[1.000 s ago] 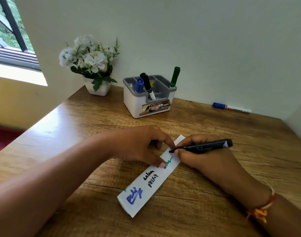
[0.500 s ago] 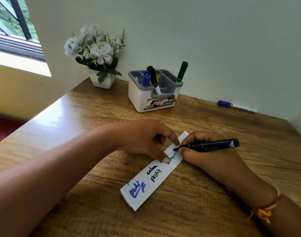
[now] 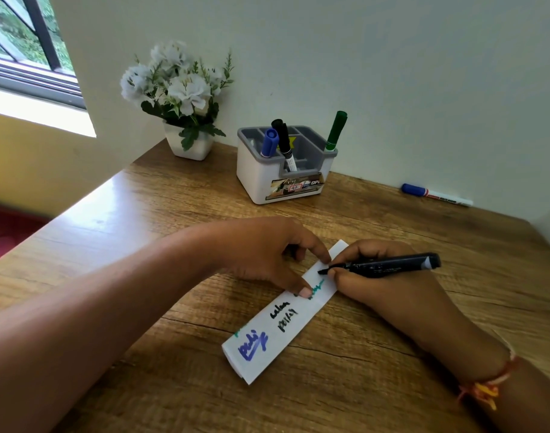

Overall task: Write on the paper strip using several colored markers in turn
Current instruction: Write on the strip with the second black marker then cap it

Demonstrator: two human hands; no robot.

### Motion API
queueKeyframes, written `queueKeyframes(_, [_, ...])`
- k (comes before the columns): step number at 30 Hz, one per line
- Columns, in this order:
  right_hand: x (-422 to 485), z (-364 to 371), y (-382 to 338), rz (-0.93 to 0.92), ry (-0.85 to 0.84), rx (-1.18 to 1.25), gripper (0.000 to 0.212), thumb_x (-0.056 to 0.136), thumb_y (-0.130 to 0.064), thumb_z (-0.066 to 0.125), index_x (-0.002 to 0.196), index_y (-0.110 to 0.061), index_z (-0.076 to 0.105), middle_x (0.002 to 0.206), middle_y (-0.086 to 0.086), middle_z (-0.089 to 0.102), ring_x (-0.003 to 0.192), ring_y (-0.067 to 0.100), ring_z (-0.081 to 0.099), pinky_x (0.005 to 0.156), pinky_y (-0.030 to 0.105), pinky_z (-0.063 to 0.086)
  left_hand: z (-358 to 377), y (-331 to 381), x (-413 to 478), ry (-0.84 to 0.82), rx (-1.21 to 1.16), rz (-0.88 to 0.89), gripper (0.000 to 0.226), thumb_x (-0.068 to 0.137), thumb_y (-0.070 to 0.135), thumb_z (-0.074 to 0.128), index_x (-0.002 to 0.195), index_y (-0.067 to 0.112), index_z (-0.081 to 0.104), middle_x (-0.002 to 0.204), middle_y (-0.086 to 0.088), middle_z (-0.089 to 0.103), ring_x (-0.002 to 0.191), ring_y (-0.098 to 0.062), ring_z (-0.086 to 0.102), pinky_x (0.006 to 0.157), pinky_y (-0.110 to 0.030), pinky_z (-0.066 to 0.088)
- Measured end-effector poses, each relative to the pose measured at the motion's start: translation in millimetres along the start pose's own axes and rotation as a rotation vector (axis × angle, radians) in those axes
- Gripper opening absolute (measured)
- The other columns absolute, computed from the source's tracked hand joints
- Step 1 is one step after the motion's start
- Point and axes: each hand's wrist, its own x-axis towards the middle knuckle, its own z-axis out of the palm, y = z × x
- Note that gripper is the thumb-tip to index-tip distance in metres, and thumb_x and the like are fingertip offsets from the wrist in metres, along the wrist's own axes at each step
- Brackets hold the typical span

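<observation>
A white paper strip (image 3: 267,335) lies slantwise on the wooden table (image 3: 377,370), bearing blue, black and green writing. My left hand (image 3: 267,251) presses its thumb and forefinger on the strip's upper part. My right hand (image 3: 380,285) grips a black marker (image 3: 389,265), its tip touching the strip near the far end, just above the green writing. A white and grey pen holder (image 3: 267,179) at the back holds a blue marker (image 3: 269,142), a black marker (image 3: 283,142) and a green marker (image 3: 336,129).
A pot of white flowers (image 3: 183,98) stands at the back left beside the holder. A blue-capped marker (image 3: 436,194) lies by the wall at the back right. The table's left edge drops off below a window.
The view has shifted slightly. The black marker's tip stays at the strip's far end with only small movement; my left hand keeps holding the strip down.
</observation>
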Motion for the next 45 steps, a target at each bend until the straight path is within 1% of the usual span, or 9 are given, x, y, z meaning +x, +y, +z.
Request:
queueKeyframes(9, [1.3,0.6,-0.2,0.030,0.004,0.002,0.010,0.078,-0.017,0.080,0.076,-0.027,0.078,0.081,-0.025,0.073,0.071,-0.012,0.066,0.054,0.004,0.050,-0.1,0.1,1.1,-0.007,0.021,0.002,0.056,0.082,0.046,0.075,0.133,0.052,0.052,0.104,0.018,0.050,0.091,0.001,0.048,0.070,-0.020,0.036])
queueKeyframes(15, [2.1,-0.3,0.3,0.045,0.015,-0.016,0.007,0.076,-0.021,0.079,0.076,-0.028,0.078,0.081,-0.021,0.075,0.076,-0.004,0.068,0.060,0.014,0.055,0.1,-0.7,1.1,0.002,0.024,0.008,0.057,0.081,0.048,0.075,0.133,0.051,0.052,0.103,0.018,0.051,0.089,0.001,0.049,0.071,-0.020,0.037])
queueKeyframes(19, [2.3,-2.6,0.5,0.059,-0.010,-0.048,0.007,0.075,-0.022,0.078,0.076,-0.028,0.077,0.082,-0.022,0.074,0.078,-0.004,0.067,0.062,0.015,0.055,-0.1,-0.9,1.0,0.000,0.018,0.010,0.057,0.081,0.048,0.075,0.133,0.051,0.053,0.110,0.015,0.053,0.097,0.000,0.050,0.077,-0.021,0.040])
queueKeyframes(24, [4.0,-3.9,0.4,0.102,0.010,0.048,0.006,0.077,-0.021,0.077,0.076,-0.027,0.078,0.072,-0.007,0.076,0.054,0.000,0.065,0.055,0.019,0.053,-0.6,-0.9,1.9,-0.010,0.019,0.005,0.057,0.081,0.048,0.075,0.133,0.052,0.052,0.108,0.018,0.051,0.095,0.001,0.049,0.074,-0.021,0.039])
queueKeyframes(26, [3.7,-3.3,0.9,0.107,0.028,0.056,0.004,0.077,-0.021,0.077,0.077,-0.025,0.079,0.071,-0.003,0.076,0.053,0.002,0.064,0.055,0.023,0.054,-0.9,-0.6,2.0,-0.008,0.018,0.006,0.057,0.082,0.048,0.075,0.133,0.052,0.052,0.106,0.019,0.050,0.096,0.000,0.049,0.075,-0.021,0.040])
queueKeyframes(30, [2.7,-1.8,0.0,0.082,0.017,0.019,0.005,0.077,-0.021,0.080,0.076,-0.026,0.079,0.075,-0.012,0.077,0.058,-0.002,0.066,0.053,0.016,0.053,-0.6,0.0,2.2,-0.003,0.011,0.006,0.057,0.082,0.047,0.075,0.133,0.050,0.052,0.105,0.017,0.051,0.095,0.000,0.049,0.075,-0.021,0.040])
queueKeyframes(35, [3.9,-0.8,0.3,0.098,0.027,0.007,0.006,0.076,-0.023,0.080,0.075,-0.029,0.079,0.075,-0.014,0.077,0.058,-0.002,0.067,0.055,0.019,0.054,-0.6,-0.4,2.3,0.001,0.008,0.004,0.059,0.081,0.046,0.076,0.135,0.049,0.052,0.105,0.017,0.051,0.093,0.001,0.049,0.072,-0.019,0.037])
queueKeyframes(39, [4.7,-1.6,0.7,0.135,0.049,0.029,0.003,0.075,-0.025,0.078,0.077,-0.028,0.079,0.072,-0.009,0.077,0.055,0.003,0.066,0.059,0.029,0.059,-1.0,0.8,1.9,-0.008,0.024,-0.005,0.063,0.082,0.047,0.075,0.138,0.050,0.047,0.103,0.019,0.049,0.088,0.002,0.047,0.068,-0.017,0.035])
queueKeyframes(45, [3.6,-1.3,1.2,0.121,0.033,0.013,0.005,0.075,-0.023,0.079,0.077,-0.028,0.079,0.073,-0.012,0.077,0.057,-0.001,0.067,0.057,0.024,0.056,-1.3,1.3,1.8,-0.009,0.020,-0.005,0.064,0.082,0.047,0.075,0.139,0.049,0.047,0.106,0.017,0.050,0.095,-0.001,0.050,0.074,-0.019,0.039])
